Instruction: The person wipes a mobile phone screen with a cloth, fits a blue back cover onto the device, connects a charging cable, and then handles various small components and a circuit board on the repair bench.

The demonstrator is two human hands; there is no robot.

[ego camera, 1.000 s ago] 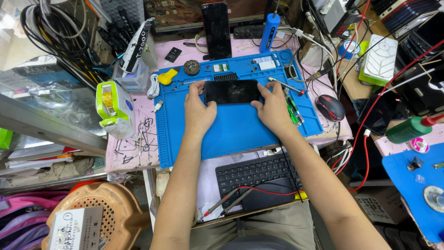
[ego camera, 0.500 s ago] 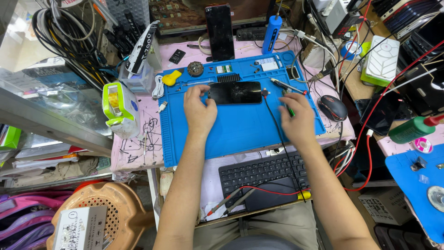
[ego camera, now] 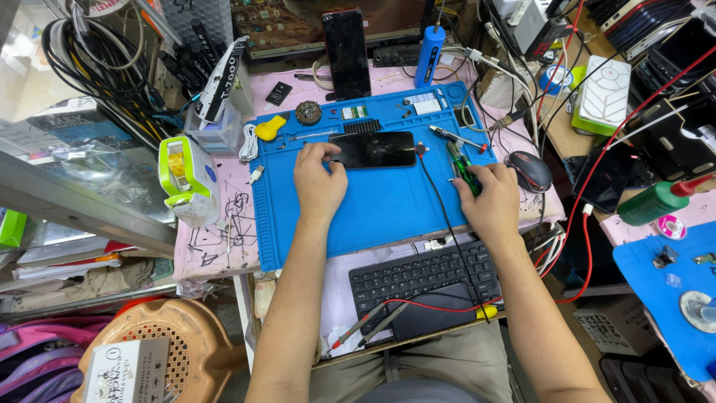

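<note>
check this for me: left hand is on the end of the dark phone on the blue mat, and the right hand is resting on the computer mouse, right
Not quite. In the head view the left hand does touch the end of the dark phone on the blue mat, but the right hand is not on the computer mouse. It rests at the mat's right edge on a green-handled tool, with the mouse just beyond it.

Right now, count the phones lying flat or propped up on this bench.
2. One dark phone lies on the blue mat, touched by the left hand. Another black phone stands propped behind the mat. Clutter at right may hide more.
</note>
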